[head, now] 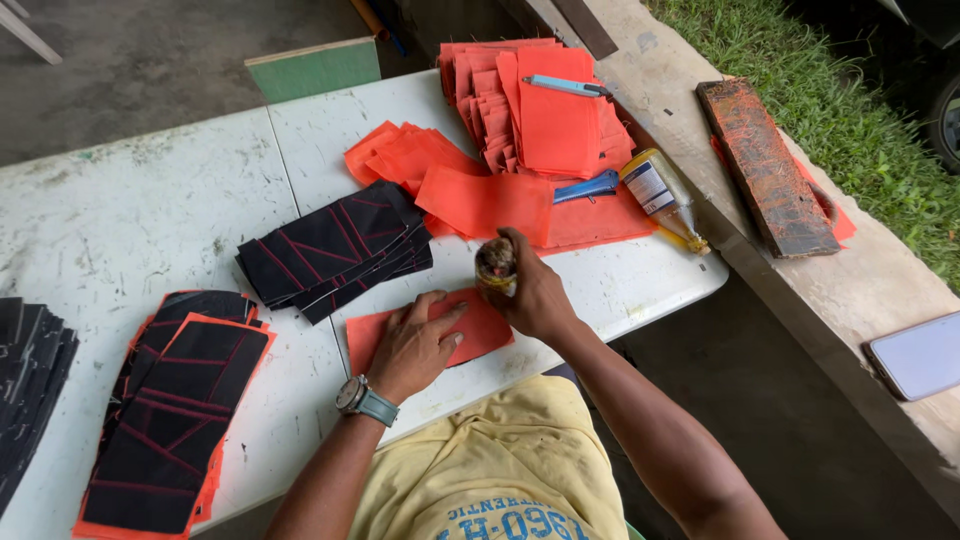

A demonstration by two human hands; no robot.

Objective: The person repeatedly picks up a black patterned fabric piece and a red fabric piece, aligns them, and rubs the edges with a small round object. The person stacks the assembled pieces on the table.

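My left hand [415,345] lies flat, fingers spread, on an orange fabric piece [480,335] near the front edge of the white table [150,220]. A grey wristwatch sits on that wrist. My right hand [535,295] is closed around a small worn brush or dauber [495,265], its tip held at the far edge of the orange piece. Just behind lies a fanned stack of black pieces with red lines [335,250].
Loose orange pieces [480,200] and a tall orange stack [545,110] with a blue tool on top fill the back. A glue bottle [662,198] lies at the right edge. Glued black-on-orange pieces [175,410] pile at the left. A phone [920,355] and board rest on the concrete ledge.
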